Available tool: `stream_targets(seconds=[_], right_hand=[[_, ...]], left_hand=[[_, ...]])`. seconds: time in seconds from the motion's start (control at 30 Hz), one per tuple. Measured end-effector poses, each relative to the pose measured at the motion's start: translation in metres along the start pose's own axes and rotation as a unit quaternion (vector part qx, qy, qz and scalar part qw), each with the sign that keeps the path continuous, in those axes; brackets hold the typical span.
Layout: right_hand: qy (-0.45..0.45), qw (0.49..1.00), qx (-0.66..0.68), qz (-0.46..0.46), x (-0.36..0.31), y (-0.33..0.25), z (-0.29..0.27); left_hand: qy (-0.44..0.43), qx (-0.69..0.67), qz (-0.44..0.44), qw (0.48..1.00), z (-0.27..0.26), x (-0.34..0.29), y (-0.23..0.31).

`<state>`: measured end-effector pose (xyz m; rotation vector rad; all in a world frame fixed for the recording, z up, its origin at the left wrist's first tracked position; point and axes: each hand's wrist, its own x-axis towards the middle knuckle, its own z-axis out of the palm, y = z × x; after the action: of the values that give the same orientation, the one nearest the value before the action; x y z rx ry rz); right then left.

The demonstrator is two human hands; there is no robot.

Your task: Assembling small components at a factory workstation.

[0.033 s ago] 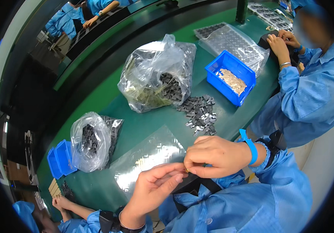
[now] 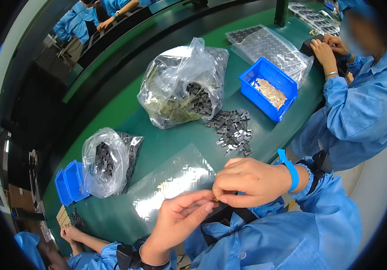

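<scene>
Near the front edge of the table my two hands meet at their fingertips. My right hand (image 2: 251, 182), with a blue band at its wrist, pinches a tiny yellowish piece (image 2: 217, 199) between thumb and forefinger. My left hand (image 2: 182, 219) has its fingers curled and the thumb close to them, tips beside that piece; what lies within them is hidden. Just beyond, a clear plastic sheet (image 2: 189, 159) lies on the green table, with small pale strips (image 2: 163, 188) on it. A loose heap of small black parts (image 2: 231, 130) lies farther off.
Beyond the heap stand a large clear bag (image 2: 164, 85) of black parts and a blue bin (image 2: 253, 72) with pale pieces inside. A smaller bag (image 2: 120, 168) and blue bins (image 2: 74, 180) are at left. Clear trays (image 2: 270, 49) lie at the back. Co-workers sit right (image 2: 355, 103) and lower left (image 2: 92, 245).
</scene>
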<state>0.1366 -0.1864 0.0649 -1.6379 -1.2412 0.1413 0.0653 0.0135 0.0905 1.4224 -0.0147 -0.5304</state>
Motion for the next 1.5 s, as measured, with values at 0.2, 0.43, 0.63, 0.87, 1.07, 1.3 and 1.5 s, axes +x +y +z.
stream_targets(seconds=[0.2, 0.43, 0.63, 0.87, 1.07, 1.3, 1.5], right_hand=[[-0.03, 0.999, -0.014, 0.01, 0.005, -0.006, 0.01], [0.132, 0.977, -0.155, -0.059, -0.004, -0.011, 0.029], [0.15, 0.966, -0.208, -0.045, -0.007, -0.012, 0.034], [0.112, 0.964, -0.238, -0.031, -0.001, -0.018, 0.036], [0.095, 0.964, -0.248, 0.017, 0.007, -0.026, 0.031], [0.113, 0.961, -0.254, 0.012, 0.017, -0.022, 0.039], [0.181, 0.961, -0.205, 0.035, 0.011, -0.018, 0.034]], left_hand=[[0.045, -0.006, -0.006, 0.999, 0.007, -0.012, -0.013], [0.16, 0.047, 0.07, 0.984, 0.016, -0.019, -0.026], [0.162, 0.141, 0.132, 0.968, 0.021, -0.014, -0.027], [0.199, 0.325, 0.222, 0.897, 0.021, -0.017, -0.031], [0.206, 0.255, 0.236, 0.915, 0.026, -0.017, -0.039], [0.224, 0.258, 0.284, 0.896, 0.023, -0.012, -0.051], [0.224, 0.184, 0.331, 0.898, 0.02, -0.02, -0.05]])
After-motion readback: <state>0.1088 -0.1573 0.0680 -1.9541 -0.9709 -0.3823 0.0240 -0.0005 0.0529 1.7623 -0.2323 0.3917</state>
